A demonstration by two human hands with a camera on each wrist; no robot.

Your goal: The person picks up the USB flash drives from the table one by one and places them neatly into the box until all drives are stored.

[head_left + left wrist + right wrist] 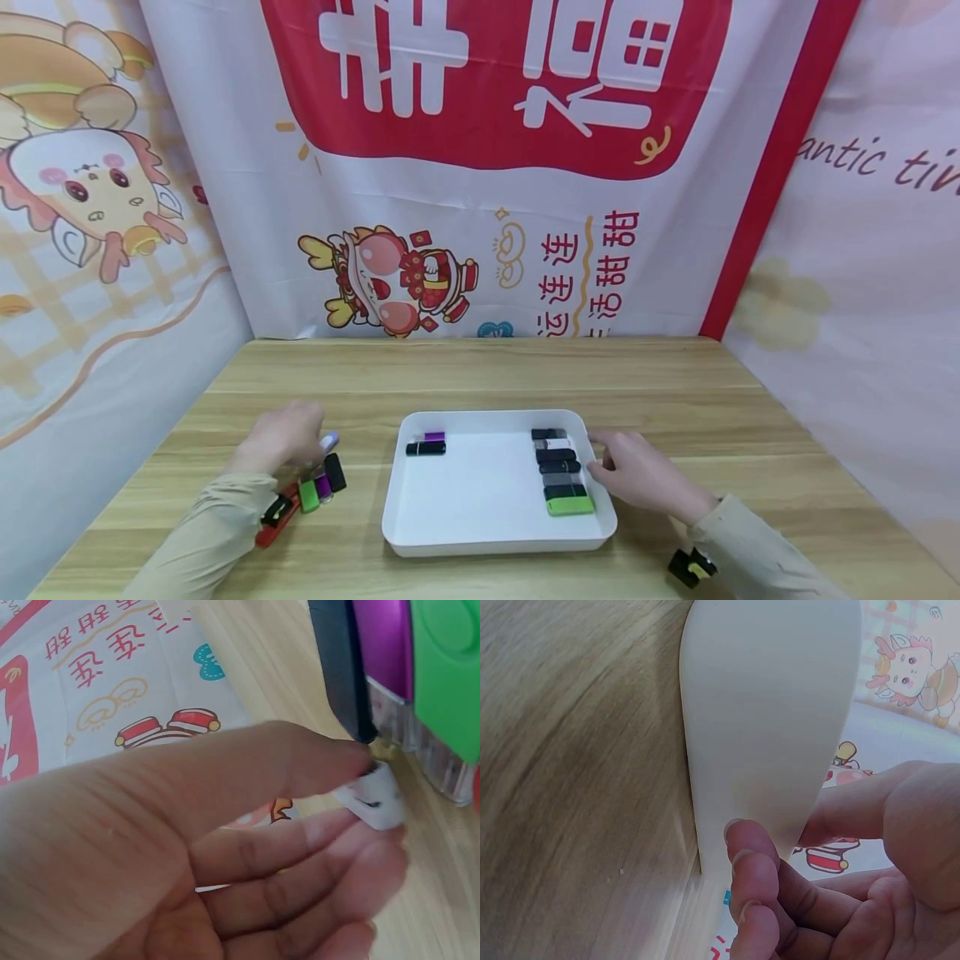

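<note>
My left hand (281, 437) pinches a small white USB stick (380, 804) between thumb and fingertips, most of it hidden by the fingers. Right by those fingertips lie a black USB stick (335, 472), a purple one (323, 487) with a clear end, and a green one (309, 496). A red USB stick (276, 527) is partly under the left wrist. At the right side of the white tray (498, 548), my right hand (637, 473) grips the wall, thumb over the rim and curled fingers against the outside.
Inside the tray, a column of several USB sticks (558, 467), mostly dark, lines the right side. A purple stick (434, 437) and a black one (425, 448) lie at its upper left. Printed cloth (480, 183) hangs behind the wooden table (465, 367).
</note>
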